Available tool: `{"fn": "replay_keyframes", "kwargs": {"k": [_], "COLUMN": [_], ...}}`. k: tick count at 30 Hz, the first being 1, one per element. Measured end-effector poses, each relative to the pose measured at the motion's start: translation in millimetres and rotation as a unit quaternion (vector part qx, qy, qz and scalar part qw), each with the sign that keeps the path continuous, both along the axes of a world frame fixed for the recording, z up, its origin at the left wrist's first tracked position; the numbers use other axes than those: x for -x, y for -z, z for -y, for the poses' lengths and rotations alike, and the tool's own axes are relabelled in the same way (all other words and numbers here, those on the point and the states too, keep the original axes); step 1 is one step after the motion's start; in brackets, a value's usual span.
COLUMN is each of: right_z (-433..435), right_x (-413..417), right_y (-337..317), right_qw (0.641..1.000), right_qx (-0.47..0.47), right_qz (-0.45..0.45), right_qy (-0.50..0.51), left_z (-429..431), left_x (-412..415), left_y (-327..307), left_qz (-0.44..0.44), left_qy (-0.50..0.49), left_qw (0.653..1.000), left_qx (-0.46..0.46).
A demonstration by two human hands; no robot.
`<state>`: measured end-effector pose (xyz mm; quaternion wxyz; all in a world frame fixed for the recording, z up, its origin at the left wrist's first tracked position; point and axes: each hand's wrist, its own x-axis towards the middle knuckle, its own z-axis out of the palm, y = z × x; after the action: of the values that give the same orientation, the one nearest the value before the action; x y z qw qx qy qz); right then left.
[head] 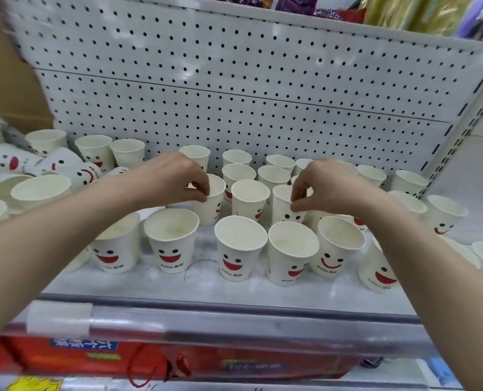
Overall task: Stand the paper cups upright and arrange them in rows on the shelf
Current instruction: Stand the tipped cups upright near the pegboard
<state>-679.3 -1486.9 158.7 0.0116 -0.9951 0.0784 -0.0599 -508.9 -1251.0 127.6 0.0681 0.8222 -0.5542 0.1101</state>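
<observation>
Our left hand (175,179) pinches the left cup (215,206) by its rim and our right hand (328,187) the right cup (282,207) likewise, both cups upright before the pegboard (234,94), each lying just inward of its own fingers.

One left hand (175,177), one right hand (329,186), thirty-odd paper cups (172,246).
</observation>
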Motion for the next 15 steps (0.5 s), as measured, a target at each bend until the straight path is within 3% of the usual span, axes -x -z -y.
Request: {"fn": "replay_keyframes", "kwargs": {"k": [5,11,15], "right_z": [-0.9,-13.9,-32.5], "right_x": [-6.8,-27.7,-46.9], "right_y": [2.9,-17.7,-4.7], "right_qw": [0.997,1.0,0.998], "right_qx": [-0.006,-0.009,0.037], "right_qz": [-0.077,-0.026,-0.057], "right_qy": [0.005,-0.004,-0.011], "left_z": [-28.2,-66.3,-64.4], "left_x": [-7.9,-37.6,-48.5], "left_y": [-8.1,-13.2,-13.0], "left_qz": [0.014,-0.002,-0.012], "left_qy": [-0.028,-0.054,-0.025], "left_qw": [0.999,0.998,1.0], "left_qx": [0.038,0.035,0.015]}}
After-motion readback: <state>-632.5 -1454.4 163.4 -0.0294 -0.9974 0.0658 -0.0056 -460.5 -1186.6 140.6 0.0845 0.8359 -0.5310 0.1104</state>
